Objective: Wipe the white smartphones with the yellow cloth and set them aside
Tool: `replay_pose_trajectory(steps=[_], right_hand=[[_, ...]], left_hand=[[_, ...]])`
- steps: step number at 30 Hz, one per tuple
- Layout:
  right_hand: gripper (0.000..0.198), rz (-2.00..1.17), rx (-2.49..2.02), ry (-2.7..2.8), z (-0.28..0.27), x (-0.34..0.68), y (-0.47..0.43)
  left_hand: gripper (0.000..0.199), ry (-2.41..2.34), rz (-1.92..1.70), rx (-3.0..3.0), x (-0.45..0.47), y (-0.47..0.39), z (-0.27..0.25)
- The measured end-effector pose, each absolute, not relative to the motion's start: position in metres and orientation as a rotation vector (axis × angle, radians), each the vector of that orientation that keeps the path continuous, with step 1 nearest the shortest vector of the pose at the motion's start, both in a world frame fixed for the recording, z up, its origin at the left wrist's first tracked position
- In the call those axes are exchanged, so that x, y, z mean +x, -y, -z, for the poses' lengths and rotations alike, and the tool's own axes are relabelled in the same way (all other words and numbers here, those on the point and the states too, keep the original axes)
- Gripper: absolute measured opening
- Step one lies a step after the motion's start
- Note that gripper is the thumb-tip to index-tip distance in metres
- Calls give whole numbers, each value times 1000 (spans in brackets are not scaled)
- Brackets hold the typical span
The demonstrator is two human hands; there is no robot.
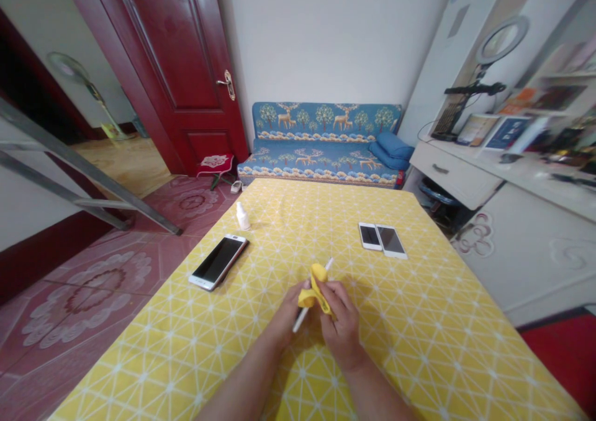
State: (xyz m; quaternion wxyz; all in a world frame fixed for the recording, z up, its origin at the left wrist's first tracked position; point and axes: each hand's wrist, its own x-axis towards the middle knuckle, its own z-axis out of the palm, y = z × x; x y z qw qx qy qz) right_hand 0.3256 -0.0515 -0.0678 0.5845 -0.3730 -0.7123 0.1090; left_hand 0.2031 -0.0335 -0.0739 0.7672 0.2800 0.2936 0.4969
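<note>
My left hand (287,315) is closed around a white phone (302,319), seen almost edge-on and tilted, its far end poking out past the fingers. In my right hand (342,321) is a bunched yellow cloth (319,275), pinched between the fingers and pressed against the phone. Part of the cloth folds over towards my left hand. Much of the phone's face is hidden by the cloth and my fingers.
On the yellow patterned tablecloth (410,359), a large phone (218,262) lies at left near a small white bottle (243,216). Two white phones, a smaller one (370,236) and a larger one (391,241), lie side by side at right. A blue sofa (321,154) stands beyond the table.
</note>
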Motion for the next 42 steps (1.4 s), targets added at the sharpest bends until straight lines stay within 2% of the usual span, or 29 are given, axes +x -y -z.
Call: replay_pose_trajectory(steps=[9,17,26,31,33,37,38,41,42], right_hand=[[53,-172,-1065,1556,71,338,43],[44,22,-1289,1515,76,350,33],[44,17,-1143,1808,74,341,36],[46,-108,-1022,1958,70,335,42],[41,-172,-971,2019,65,329,47],[19,-378,-807,2245,53,317,60],[21,-434,-772,2289,50,315,63],[50,-556,-776,2215,50,313,65],[54,-591,-814,2128,52,314,64]], left_hand=[[24,-652,-859,808,197,46,69],[39,-453,-775,437,197,41,78],[43,-313,-971,214,191,26,68],[62,-240,-1183,247,184,19,66],[62,-279,-1257,204,179,16,67],[47,-479,-1377,123,170,11,67],[46,-512,-1419,135,169,10,66],[47,-576,-1540,215,171,9,63],[48,-609,-1551,241,174,10,63]])
